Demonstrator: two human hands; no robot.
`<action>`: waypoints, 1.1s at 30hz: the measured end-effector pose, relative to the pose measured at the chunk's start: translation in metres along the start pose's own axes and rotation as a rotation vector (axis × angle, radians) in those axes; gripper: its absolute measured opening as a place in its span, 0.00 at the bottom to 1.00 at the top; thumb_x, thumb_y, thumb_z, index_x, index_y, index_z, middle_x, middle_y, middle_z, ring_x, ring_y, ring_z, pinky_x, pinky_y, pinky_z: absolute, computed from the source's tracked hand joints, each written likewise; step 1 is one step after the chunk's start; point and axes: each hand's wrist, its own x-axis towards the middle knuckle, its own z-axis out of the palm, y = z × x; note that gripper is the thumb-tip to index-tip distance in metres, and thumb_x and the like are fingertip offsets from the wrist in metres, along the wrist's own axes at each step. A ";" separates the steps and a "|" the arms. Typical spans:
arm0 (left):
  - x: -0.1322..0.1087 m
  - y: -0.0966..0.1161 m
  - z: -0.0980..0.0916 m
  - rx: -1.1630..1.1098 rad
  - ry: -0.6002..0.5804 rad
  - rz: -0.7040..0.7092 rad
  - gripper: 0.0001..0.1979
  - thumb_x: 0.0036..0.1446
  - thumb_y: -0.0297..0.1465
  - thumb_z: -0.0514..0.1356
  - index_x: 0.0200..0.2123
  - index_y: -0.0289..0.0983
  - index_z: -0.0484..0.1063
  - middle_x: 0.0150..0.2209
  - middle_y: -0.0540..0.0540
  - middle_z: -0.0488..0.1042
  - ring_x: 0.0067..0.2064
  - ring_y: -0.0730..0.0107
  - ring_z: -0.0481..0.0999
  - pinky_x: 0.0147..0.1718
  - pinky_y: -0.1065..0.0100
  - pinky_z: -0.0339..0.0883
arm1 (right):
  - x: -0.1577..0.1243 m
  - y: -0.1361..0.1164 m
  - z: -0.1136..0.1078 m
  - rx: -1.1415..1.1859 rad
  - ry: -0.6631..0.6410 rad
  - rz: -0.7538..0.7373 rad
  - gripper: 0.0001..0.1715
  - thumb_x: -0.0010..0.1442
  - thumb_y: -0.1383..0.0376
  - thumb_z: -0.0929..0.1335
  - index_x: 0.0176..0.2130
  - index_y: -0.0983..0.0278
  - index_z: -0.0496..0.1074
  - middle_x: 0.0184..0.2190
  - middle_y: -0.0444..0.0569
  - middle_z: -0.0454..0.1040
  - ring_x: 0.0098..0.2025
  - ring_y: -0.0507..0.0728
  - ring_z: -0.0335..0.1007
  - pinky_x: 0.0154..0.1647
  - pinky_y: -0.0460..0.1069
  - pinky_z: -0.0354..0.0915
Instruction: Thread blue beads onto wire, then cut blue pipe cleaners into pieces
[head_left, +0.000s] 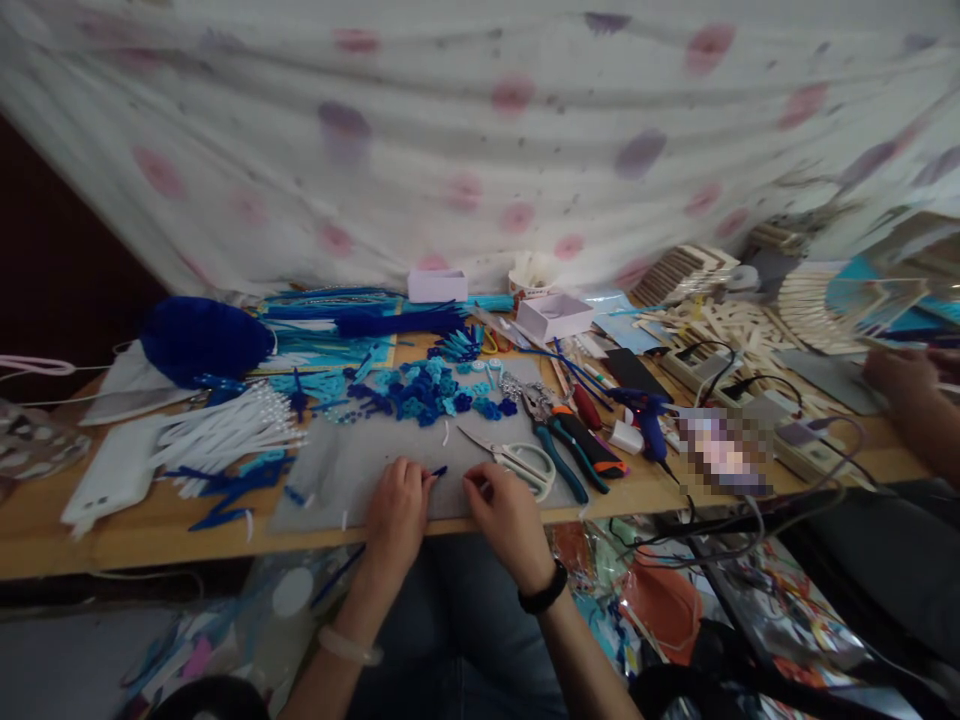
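A short piece of dark blue pipe cleaner (440, 471) sticks out from the pinched fingertips of my left hand (397, 508), low over the grey mat (322, 470). My right hand (511, 515) is beside it with the fingers curled in and the thumb close to them; whatever they may hold is hidden. White-handled scissors (529, 462) lie open just beyond my right hand, partly covered by it. A pile of blue and turquoise pipe-cleaner flowers (424, 388) spreads along the back of the mat.
Pliers (559, 460), a blue glue gun (651, 425) and power strips (814, 445) with cables lie to the right. White stems (217, 435) and a white phone-like case (116, 470) lie left. Another person's hand (904, 375) works among wooden sticks at far right.
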 end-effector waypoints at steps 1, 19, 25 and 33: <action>0.000 0.001 -0.002 -0.030 -0.003 -0.008 0.09 0.62 0.32 0.52 0.31 0.39 0.68 0.34 0.41 0.74 0.39 0.54 0.74 0.40 0.55 0.69 | 0.002 -0.001 0.000 0.040 0.012 0.009 0.06 0.60 0.68 0.67 0.37 0.65 0.75 0.30 0.49 0.78 0.29 0.55 0.70 0.32 0.49 0.64; -0.004 0.061 -0.065 -1.026 -0.221 -0.329 0.12 0.55 0.40 0.61 0.31 0.37 0.70 0.26 0.50 0.74 0.26 0.71 0.74 0.25 0.70 0.71 | 0.001 -0.034 -0.032 0.850 0.096 0.095 0.09 0.51 0.58 0.74 0.28 0.62 0.78 0.23 0.43 0.71 0.19 0.47 0.58 0.18 0.44 0.56; -0.006 0.062 -0.067 -1.005 -0.220 -0.307 0.12 0.54 0.41 0.61 0.31 0.37 0.71 0.28 0.50 0.74 0.24 0.74 0.72 0.22 0.72 0.69 | 0.000 -0.034 -0.032 0.798 0.121 0.054 0.09 0.53 0.58 0.74 0.29 0.62 0.77 0.24 0.44 0.71 0.22 0.49 0.61 0.21 0.44 0.58; -0.005 0.064 -0.064 -1.011 -0.243 -0.297 0.11 0.53 0.40 0.61 0.31 0.37 0.71 0.28 0.49 0.75 0.27 0.71 0.74 0.23 0.72 0.69 | -0.002 -0.036 -0.034 0.892 0.062 0.090 0.08 0.49 0.59 0.75 0.29 0.61 0.78 0.26 0.43 0.72 0.21 0.49 0.65 0.19 0.44 0.61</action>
